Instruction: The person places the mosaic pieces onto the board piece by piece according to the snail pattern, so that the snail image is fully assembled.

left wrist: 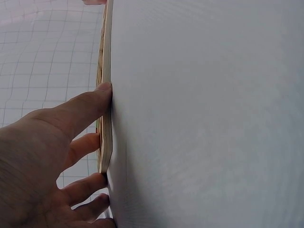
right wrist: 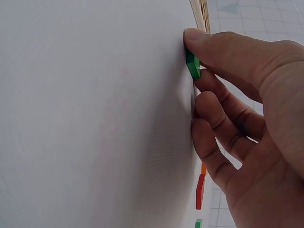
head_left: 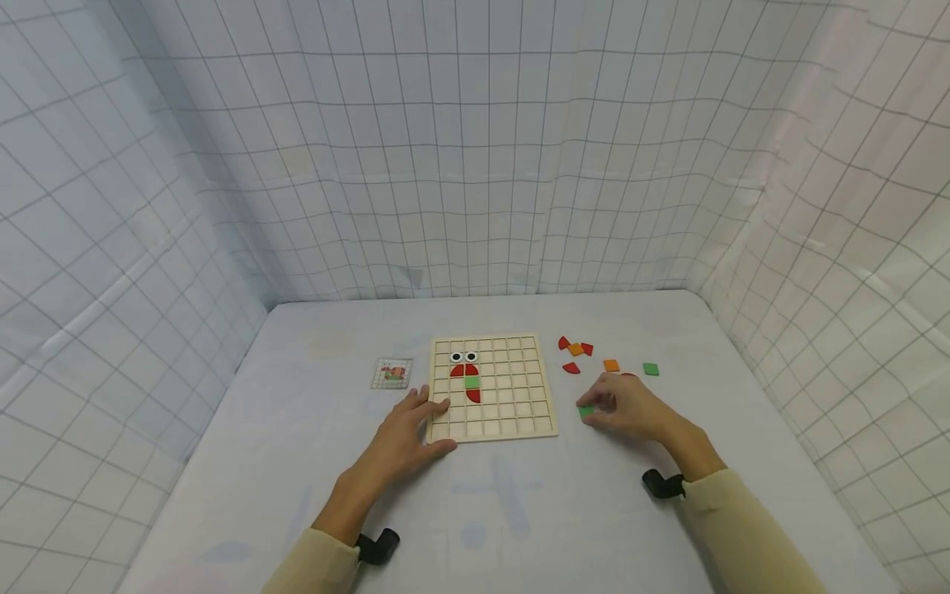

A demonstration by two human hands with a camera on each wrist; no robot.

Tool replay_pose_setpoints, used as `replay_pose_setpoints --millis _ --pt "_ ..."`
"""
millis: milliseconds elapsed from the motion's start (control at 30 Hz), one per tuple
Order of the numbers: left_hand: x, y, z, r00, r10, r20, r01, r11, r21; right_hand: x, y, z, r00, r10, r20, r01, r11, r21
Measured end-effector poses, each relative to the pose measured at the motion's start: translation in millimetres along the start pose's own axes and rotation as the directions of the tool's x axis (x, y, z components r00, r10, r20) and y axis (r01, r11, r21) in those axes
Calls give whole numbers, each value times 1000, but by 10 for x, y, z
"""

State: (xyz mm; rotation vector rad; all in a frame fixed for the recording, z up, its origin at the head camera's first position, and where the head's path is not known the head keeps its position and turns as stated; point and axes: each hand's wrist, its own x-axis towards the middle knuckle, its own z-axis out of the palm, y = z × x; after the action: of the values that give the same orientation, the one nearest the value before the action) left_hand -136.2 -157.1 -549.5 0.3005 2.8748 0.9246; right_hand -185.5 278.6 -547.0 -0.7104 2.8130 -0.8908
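The wooden grid board (head_left: 512,404) lies flat on the table. In its upper left cells sit two eye pieces, red quarter-round pieces (head_left: 473,396) and a green square (head_left: 472,383). My left hand (head_left: 397,441) holds the board's lower left corner, thumb at the front edge and fingers spread along the left side; the left wrist view shows the thumb on the board's edge (left wrist: 107,137). Right of the board, my right hand (head_left: 627,406) pinches a green square piece (right wrist: 192,64) between thumb and index finger, low at the table, with the other fingers curled.
A small picture card (head_left: 392,374) lies left of the board. Right of the board are loose red pieces (head_left: 571,368), orange squares (head_left: 611,365) and another green square (head_left: 651,369). A red piece is partly hidden behind my right hand. Grid-patterned curtains surround the table.
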Motion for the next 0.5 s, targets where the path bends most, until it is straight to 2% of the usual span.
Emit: replay_pose_setpoints --millis 500 --pt "11 -22 28 1000 3 1 -3 1000 1 31 -5 35 1000 -1 -10 1 1000 -3"
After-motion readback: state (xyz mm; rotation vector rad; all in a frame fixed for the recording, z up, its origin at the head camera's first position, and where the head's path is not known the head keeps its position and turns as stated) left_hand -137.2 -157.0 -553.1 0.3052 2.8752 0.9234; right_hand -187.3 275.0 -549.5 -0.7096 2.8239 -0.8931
